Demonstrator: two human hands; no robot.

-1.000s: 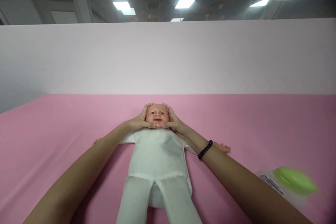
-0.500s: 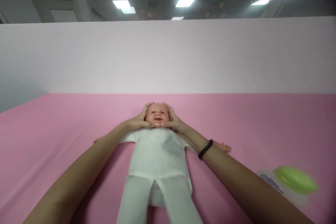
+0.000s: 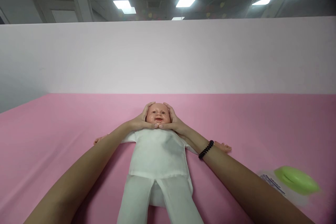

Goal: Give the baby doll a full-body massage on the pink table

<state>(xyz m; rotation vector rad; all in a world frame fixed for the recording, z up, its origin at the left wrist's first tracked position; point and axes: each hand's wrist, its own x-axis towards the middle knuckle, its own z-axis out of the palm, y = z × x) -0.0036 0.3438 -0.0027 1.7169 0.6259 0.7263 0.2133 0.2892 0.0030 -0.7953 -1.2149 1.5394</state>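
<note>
A baby doll (image 3: 160, 154) in a white top and white trousers lies on its back, head away from me and arms spread out sideways. My left hand (image 3: 143, 120) curves round the left side of the doll's head, fingers up along the temple and thumb across the chin. On the other side, my right hand (image 3: 175, 121) cups the head in the same way, a black coiled band on its wrist. The two thumb tips almost meet just under the doll's mouth. The doll's feet lie outside the picture.
Under the doll is a pink sheet (image 3: 249, 122). A clear container with a bright green lid (image 3: 296, 180) and a printed label lies at the right, partly behind my right forearm. A white panel (image 3: 168, 56) stands upright along the far edge.
Both thumbs have slid inward along the chin, and their tips are now closer together. The fingers stay at the sides of the head, and the doll lies as before.
</note>
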